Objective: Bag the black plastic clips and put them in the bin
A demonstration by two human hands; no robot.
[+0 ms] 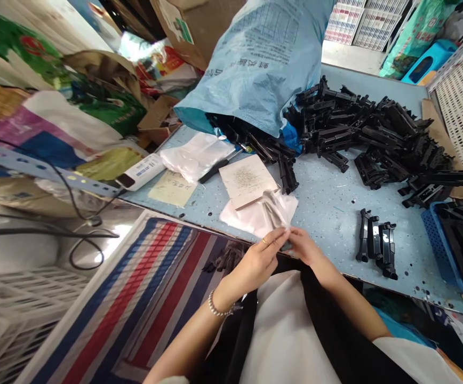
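Both hands, left hand [261, 256] and right hand [301, 245], pinch the near edge of a clear plastic bag [273, 210], whose long axis points away toward the cardboard card [247, 180].

Clear plastic bag [275, 213]: thin, translucent, crinkled, with a small dark piece faintly visible inside. Pinched at its near end between fingertips of both hands, raised slightly at the worktop's [327, 208] near edge, over a stack of similar flat bags [247, 218].
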